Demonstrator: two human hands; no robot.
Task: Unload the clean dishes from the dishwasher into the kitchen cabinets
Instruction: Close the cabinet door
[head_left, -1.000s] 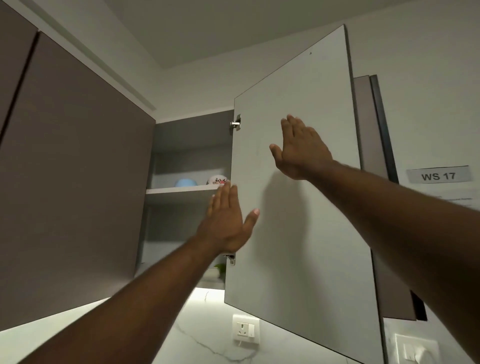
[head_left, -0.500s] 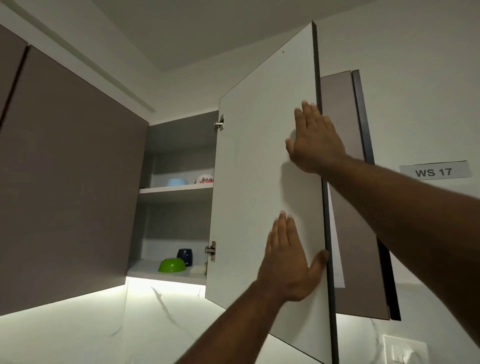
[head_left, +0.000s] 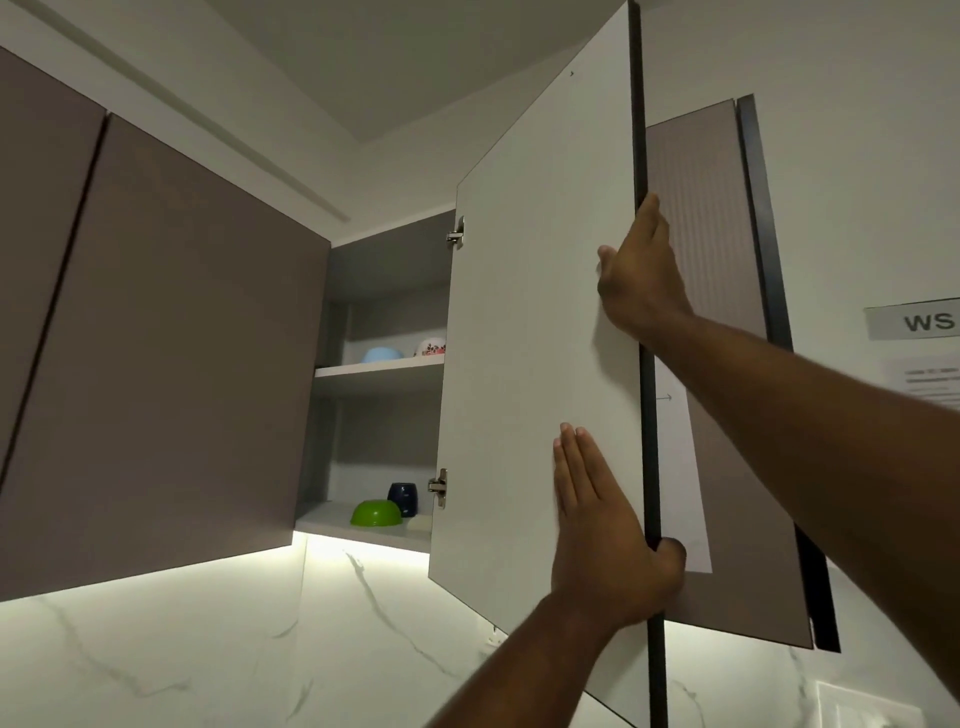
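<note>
A grey label (head_left: 917, 322) on the white wall at the right edge reads "WS"; the frame cuts off the rest. The printed sheet (head_left: 930, 382) below it is too blurred to read.

Inside the open cabinet, the upper shelf (head_left: 379, 370) carries a pale blue bowl (head_left: 382, 355) beside a white flowered bowl (head_left: 431, 347). The lower shelf (head_left: 324, 517) holds a green bowl (head_left: 376, 513) upside down, with a dark blue cup (head_left: 402, 496) just behind.
</note>
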